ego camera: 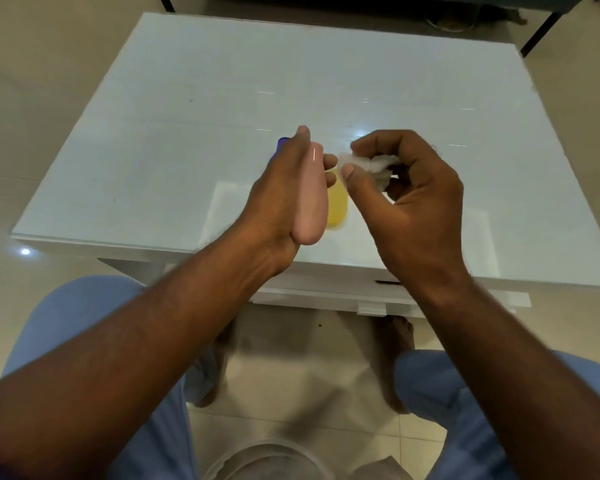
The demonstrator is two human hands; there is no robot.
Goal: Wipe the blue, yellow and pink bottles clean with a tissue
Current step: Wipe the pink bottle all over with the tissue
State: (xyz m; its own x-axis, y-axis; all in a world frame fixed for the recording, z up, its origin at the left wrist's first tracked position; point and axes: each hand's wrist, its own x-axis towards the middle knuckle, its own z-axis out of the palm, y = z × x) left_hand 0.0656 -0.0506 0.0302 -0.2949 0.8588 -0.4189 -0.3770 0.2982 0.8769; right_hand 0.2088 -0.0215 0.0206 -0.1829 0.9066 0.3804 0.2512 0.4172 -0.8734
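My left hand point(278, 202) holds the pink bottle point(310, 202) above the near part of the white table point(153, 133), its base toward me. My right hand point(409, 199) pinches a crumpled white tissue point(368, 164) right beside the bottle's upper end. The yellow bottle point(337, 202) stands on the table just behind the pink one, partly hidden by it. Only a small piece of the blue bottle point(282, 143) shows past my left hand's fingers.
The table's near edge point(187, 247) runs just under my wrists, with a drawer front below. My knees in blue trousers point(66, 323) and my bare feet are beneath. A clear round container point(267, 459) lies on the floor between my legs.
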